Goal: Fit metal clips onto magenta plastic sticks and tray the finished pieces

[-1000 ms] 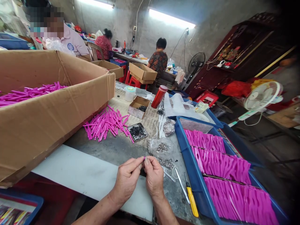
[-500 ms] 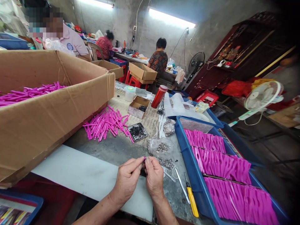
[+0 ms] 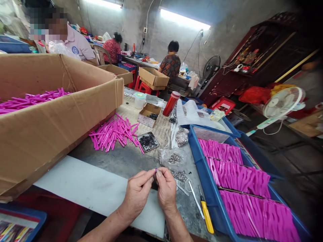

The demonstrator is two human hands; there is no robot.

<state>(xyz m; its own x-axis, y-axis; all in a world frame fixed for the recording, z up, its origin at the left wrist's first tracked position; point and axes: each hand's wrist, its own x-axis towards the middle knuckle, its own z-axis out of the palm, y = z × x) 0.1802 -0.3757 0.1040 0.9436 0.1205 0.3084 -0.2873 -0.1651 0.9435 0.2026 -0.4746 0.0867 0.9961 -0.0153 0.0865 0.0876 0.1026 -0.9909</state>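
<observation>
Close together over the table's front, my left hand and my right hand pinch a purple strip between thumbs and forefingers. Only a tiny end of it shows; the rest is hidden by the fingers. Beyond them lies a loose pile of purple strips. Beside the pile is a small tray of black parts. An open plastic bag of small metal pieces stands just past my right hand, with more metal pieces lying loose in front of it.
To the left a large cardboard box holds more strips. A blue bin with rows of purple pieces stands right. A yellow screwdriver, a small box and a red flask are on the table. Several people sit behind.
Both hands keep almost the same place and grip. The purple end between the fingertips shows slightly less than before.
</observation>
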